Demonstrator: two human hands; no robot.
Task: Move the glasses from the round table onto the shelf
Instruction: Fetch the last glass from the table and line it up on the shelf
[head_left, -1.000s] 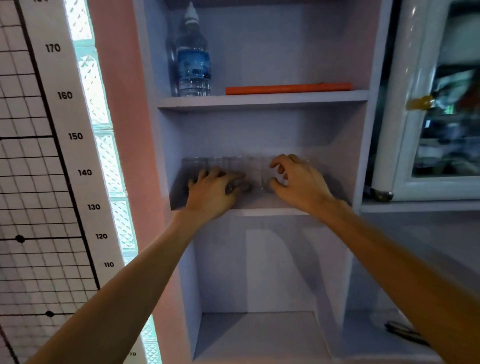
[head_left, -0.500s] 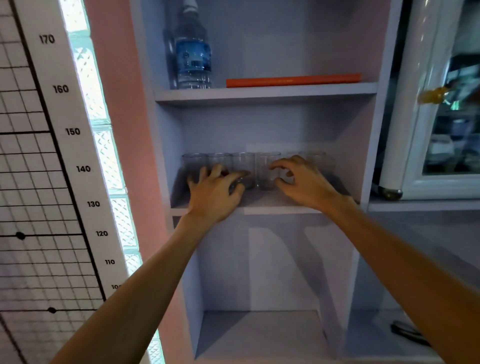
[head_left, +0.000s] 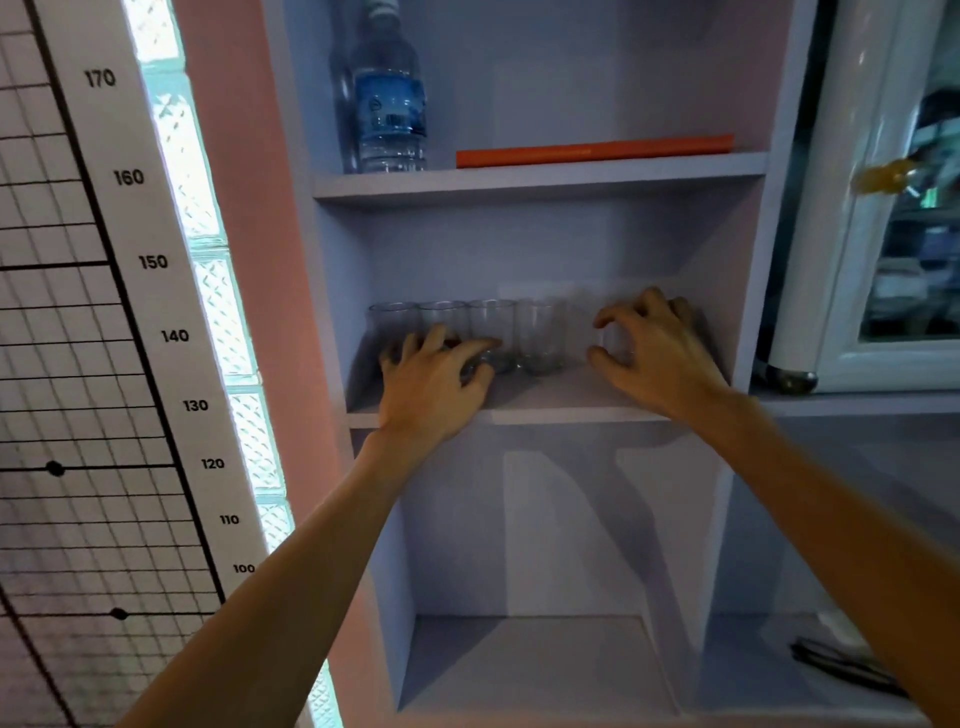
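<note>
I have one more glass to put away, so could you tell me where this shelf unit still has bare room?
The middle shelf is crowded: a row of glasses fills it, with the left hand and right hand among them. Bare room: the bottom compartment, and the top shelf in front of the orange strip, right of the water bottle.

You stand in a home-like room: a lilac built-in shelf unit holds a water bottle, beside a pink wall, glass-block window, height chart and glazed cabinet.
</note>
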